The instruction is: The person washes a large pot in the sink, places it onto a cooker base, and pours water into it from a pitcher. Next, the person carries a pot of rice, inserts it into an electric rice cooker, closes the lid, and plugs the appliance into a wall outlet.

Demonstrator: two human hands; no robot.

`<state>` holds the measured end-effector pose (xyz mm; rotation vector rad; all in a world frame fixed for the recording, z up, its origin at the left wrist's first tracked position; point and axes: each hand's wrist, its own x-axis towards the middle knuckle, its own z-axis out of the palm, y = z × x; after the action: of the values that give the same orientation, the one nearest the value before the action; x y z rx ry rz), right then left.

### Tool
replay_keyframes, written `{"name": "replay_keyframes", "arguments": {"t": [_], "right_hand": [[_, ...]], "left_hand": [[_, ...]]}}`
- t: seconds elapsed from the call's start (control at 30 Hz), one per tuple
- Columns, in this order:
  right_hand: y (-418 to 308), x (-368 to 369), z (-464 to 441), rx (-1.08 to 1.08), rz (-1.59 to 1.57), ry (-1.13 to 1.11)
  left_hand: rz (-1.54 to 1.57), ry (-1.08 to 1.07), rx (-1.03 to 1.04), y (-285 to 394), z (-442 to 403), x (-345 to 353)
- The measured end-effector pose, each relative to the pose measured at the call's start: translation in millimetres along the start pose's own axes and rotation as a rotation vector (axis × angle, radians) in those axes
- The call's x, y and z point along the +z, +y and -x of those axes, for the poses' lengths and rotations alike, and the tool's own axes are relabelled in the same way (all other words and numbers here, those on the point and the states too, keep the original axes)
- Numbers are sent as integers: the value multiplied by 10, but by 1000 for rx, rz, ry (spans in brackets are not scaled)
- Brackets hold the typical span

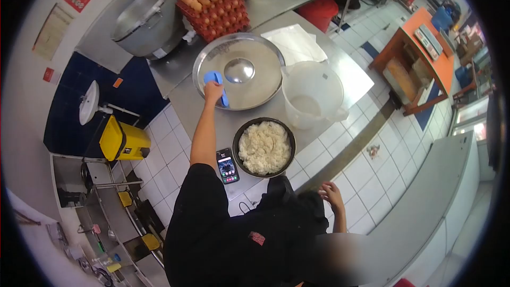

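Observation:
My left hand (pixel 213 92) is closed around a blue rice paddle (pixel 212 77), over the left side of a wide round metal tray (pixel 268 93). A shiny domed metal shape (pixel 239 70) shows in the tray's middle. Below the tray, a dark round pan (pixel 236 151) holds a heap of white cooked rice (pixel 265 148). A phone (pixel 227 166) with its screen lit lies left of the pan. My right hand (pixel 333 196) hangs at my right side above the floor, fingers apart and nothing in it. A translucent plastic pitcher (pixel 313 93) stands right of the tray.
Stacked red trays of eggs (pixel 217 13) and a big metal pot (pixel 146 24) stand at the back left of the steel table (pixel 186 114). White sheets (pixel 295 42) lie behind the pitcher. A yellow bin (pixel 125 139) is at left, an orange stand (pixel 419 48) at right.

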<state>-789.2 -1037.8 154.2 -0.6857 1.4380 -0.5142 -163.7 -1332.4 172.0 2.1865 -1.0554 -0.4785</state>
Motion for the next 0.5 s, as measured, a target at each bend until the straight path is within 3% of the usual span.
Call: {"name": "replay_keyframes", "arguments": {"t": [0.1,0.27,0.37,0.43,0.5], "right_hand": [[-146,472,-116,-77,6,-183],[-797,1183,-143,-109,48,-208],[-818,1377,-350,-181,-67,-191],[-1050,1467,-273,-159,-89,-179],[-1141,1503,-241,-267,-129,-174]], "left_hand": [[-36,-89,36,-81,-175,95],[267,-146,-124,-72,-81,-18],[436,-166,-118,0,345,-288],[437,-121,60,125,736,-572],[432,-289,33,-68,1157,-673]]}}
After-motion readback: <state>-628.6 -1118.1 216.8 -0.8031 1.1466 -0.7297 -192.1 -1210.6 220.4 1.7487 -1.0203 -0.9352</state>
